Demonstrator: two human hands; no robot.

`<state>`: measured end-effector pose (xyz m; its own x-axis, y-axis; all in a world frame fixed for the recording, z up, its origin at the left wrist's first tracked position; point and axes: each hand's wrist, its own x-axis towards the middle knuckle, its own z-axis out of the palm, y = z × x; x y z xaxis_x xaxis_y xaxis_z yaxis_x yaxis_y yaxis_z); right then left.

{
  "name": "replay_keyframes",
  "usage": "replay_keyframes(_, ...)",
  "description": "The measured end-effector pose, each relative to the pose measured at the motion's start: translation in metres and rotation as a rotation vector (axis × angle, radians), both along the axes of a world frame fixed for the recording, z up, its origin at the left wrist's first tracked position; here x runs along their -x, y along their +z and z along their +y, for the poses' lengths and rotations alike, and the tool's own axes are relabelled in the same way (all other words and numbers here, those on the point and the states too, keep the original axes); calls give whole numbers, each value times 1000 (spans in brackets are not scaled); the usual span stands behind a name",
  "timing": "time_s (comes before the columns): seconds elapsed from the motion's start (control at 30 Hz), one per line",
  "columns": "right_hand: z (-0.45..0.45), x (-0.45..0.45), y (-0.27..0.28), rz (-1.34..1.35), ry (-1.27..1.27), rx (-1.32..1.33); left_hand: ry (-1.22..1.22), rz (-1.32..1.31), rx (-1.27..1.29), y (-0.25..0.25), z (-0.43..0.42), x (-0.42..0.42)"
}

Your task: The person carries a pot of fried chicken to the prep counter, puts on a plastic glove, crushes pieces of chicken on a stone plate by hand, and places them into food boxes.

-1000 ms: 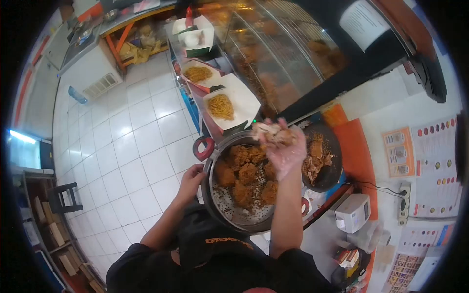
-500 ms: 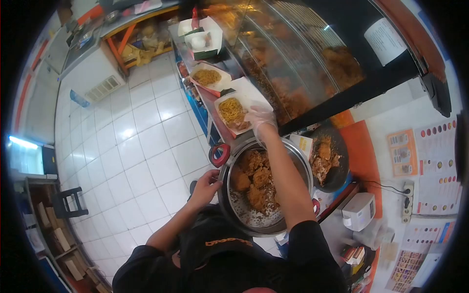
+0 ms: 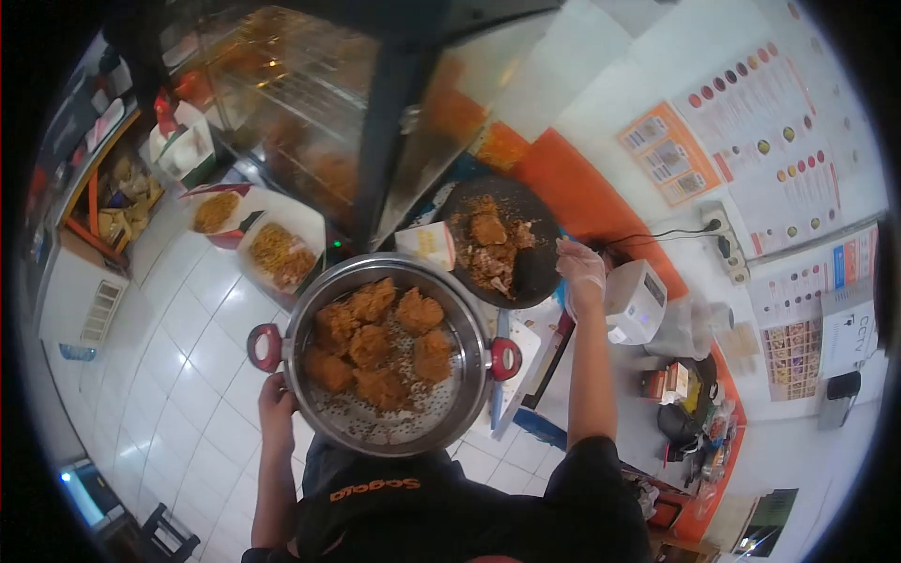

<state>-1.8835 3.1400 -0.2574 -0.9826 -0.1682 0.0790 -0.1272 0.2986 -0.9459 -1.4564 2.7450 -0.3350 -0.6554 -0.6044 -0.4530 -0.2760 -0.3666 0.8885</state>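
A steel steamer pot [image 3: 330, 427] with red handles stands in front of me, several pieces of fried chicken [image 3: 371, 347] on its perforated tray. My left hand [image 3: 278, 399] is closed on the pot's left side, just under the red handle. My right hand [image 3: 582, 267] wears a clear plastic glove and is open, its fingers stretched beside the right rim of a dark stone mortar [image 3: 540, 272]. Crushed fried chicken [image 3: 490, 235] lies in that mortar. Left of it, a paper box [image 3: 267, 220] holds noodles and pieces of chicken [image 3: 282, 258].
A second noodle box [image 3: 218, 212] stands farther left, near the glass display case [image 3: 310, 94]. A knife [image 3: 500, 366] lies on a white board right of the pot. A white boxy device [image 3: 635, 298] sits behind my right hand. Menus [image 3: 751, 141] hang on the wall.
My right hand has left the noodle box and swung right, past the pot to the mortar's far side. The view has turned right. My left hand stays on the pot.
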Motion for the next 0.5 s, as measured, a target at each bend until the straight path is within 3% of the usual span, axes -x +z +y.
replay_keyframes(0.17,0,73,-25,-15,91,-533,44,-91,53,24,13,16)
replay_keyframes(0.27,-48,101,-21,-5,130,-1112,89,-134,59,18,16,19)
replay_keyframes(0.4,-43,162,-85,-54,313,-1282,108,-167,95,14,20,19)
replay_keyframes(0.5,-60,150,-65,-130,404,-1407,111,-187,126,14,21,17)
